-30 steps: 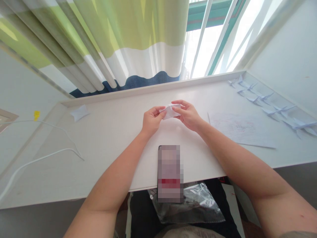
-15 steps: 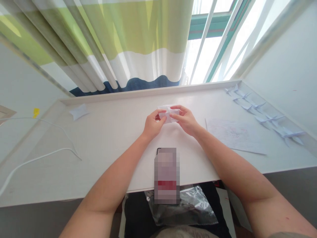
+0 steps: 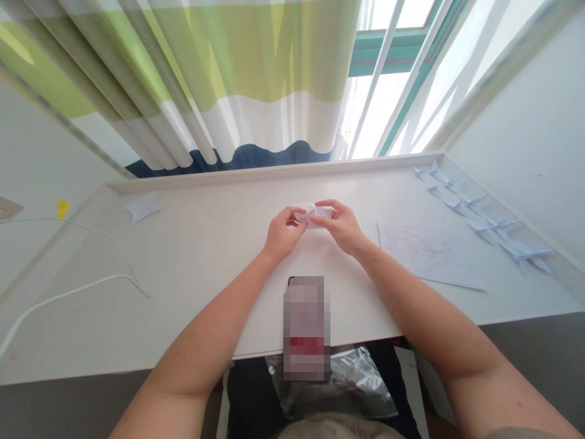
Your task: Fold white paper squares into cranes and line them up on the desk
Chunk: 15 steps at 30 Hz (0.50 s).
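Observation:
A small piece of folded white paper [image 3: 313, 216] is held between my two hands, just above the middle of the white desk [image 3: 205, 244]. My left hand [image 3: 286, 230] pinches its left side between thumb and fingers. On the right side, my right hand [image 3: 340, 224] grips it, with the thumb on the near face and the index finger along the top edge. The fingers hide parts of the paper, so its full shape cannot be made out.
Several folded paper figures [image 3: 493, 227] line the desk's right side, beside written sheets [image 3: 429, 253]. A blurred-out phone-like object [image 3: 306, 323] overhangs the front edge above a clear plastic bag [image 3: 361, 384]. Far left lie a folded paper piece [image 3: 144, 207] and a white cable [image 3: 91, 282].
The folded paper has tilted and looks flatter from above, its top edge lower. My fingers have shifted slightly on it while both hands keep hold. The camera view moved a little.

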{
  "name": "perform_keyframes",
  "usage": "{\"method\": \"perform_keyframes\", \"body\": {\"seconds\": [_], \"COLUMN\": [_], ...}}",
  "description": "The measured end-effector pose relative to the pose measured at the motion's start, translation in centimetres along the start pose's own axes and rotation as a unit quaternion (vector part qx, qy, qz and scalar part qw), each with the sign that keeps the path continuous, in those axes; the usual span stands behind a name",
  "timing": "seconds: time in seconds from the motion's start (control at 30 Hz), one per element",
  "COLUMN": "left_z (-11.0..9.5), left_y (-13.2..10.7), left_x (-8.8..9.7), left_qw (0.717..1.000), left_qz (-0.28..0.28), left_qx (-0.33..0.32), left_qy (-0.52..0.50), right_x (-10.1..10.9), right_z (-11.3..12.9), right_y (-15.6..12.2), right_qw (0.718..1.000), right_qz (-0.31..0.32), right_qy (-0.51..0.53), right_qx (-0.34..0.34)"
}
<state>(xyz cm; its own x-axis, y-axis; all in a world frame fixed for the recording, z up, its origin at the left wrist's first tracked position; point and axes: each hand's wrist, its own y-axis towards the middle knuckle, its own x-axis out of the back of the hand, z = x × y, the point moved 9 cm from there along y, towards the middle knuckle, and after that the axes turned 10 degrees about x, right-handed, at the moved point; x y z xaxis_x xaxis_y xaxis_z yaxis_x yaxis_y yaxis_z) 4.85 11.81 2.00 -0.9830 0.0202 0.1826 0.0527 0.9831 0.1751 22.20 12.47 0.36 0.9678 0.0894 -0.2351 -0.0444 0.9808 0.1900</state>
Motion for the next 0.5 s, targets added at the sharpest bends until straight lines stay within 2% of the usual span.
{"method": "perform_keyframes", "body": {"seconds": [0.13, 0.33, 0.5], "left_z": [0.12, -0.36, -0.73], "left_y": [-0.04, -0.35, -0.42], "left_x": [0.00, 0.64, 0.41], "left_qw": [1.000, 0.998, 0.997], "left_qz": [-0.005, -0.048, -0.034], "left_qx": [0.009, -0.001, -0.017], "left_qy": [0.006, 0.049, 0.072], "right_x": [-0.18, -0.54, -0.14], "right_z": [-0.11, -0.41, -0.65], "right_y": [0.08, 0.09, 0.24], "right_qw": [1.000, 0.999, 0.998], "right_qz": [0.010, 0.035, 0.017], "right_qy": [0.016, 0.039, 0.052], "right_qx": [0.001, -0.014, -0.018]}}
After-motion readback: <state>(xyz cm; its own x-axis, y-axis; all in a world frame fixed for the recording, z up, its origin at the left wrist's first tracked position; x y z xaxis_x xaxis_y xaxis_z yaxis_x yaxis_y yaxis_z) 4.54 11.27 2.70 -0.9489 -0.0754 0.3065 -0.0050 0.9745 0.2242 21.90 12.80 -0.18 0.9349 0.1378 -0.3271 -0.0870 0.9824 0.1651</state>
